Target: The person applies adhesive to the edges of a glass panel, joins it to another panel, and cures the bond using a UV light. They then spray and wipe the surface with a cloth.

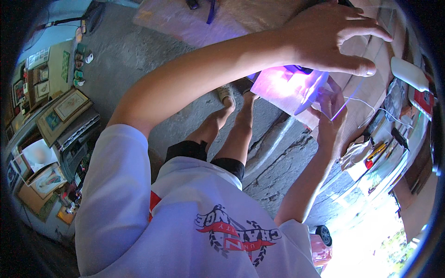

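The shirt (185, 250) is white, with short, loose sleeves (113, 162) and a black-and-red front print (238, 235) of lettering and tread-like marks. The shorts (186, 150) are black; a pale clog (225, 91) has holes.

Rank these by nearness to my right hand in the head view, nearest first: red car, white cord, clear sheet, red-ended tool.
From the right hand:
1. Clear sheet: at the fingertips.
2. White cord: just to the right.
3. Red-ended tool: right and lower in view.
4. Red car: background, near the bottom.
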{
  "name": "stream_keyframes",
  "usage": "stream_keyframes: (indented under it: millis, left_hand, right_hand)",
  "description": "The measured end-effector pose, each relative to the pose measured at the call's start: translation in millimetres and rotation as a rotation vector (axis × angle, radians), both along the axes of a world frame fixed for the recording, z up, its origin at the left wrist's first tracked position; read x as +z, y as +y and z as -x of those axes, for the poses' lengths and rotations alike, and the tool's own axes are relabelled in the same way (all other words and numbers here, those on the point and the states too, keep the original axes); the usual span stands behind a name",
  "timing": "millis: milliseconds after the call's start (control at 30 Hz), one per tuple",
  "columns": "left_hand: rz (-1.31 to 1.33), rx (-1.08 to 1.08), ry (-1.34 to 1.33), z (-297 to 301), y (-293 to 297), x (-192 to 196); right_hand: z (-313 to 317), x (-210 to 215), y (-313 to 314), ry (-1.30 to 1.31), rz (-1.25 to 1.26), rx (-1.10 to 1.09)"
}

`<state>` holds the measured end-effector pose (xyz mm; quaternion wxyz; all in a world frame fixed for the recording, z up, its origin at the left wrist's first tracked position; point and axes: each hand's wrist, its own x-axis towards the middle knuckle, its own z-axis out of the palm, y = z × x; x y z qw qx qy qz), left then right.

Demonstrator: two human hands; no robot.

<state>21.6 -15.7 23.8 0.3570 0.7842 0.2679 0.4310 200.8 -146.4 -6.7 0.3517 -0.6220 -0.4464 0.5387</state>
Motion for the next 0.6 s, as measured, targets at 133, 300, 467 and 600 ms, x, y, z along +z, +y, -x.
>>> stream_keyframes:
  millis: [133, 300, 467, 600]
  left_hand:
    - [-0.008, 0.011, 0.025, -1, 0, 0]
    - [-0.045, 0.027, 0.035, 0, -1, 3]
    - [-0.046, -0.061, -0.023, 8, 2, 4]
    - [-0.027, 0.018, 0.023, 0, 1, 1]
  right_hand:
    - [0, 0, -2, 0.004, 0.015, -0.023]
    - [-1, 1, 0, -0.027, 0.048, -0.04]
    - [4, 0, 0, 0.002, 0.011, -0.068]
    - [3, 0, 0, -0.042, 0.003, -0.056]
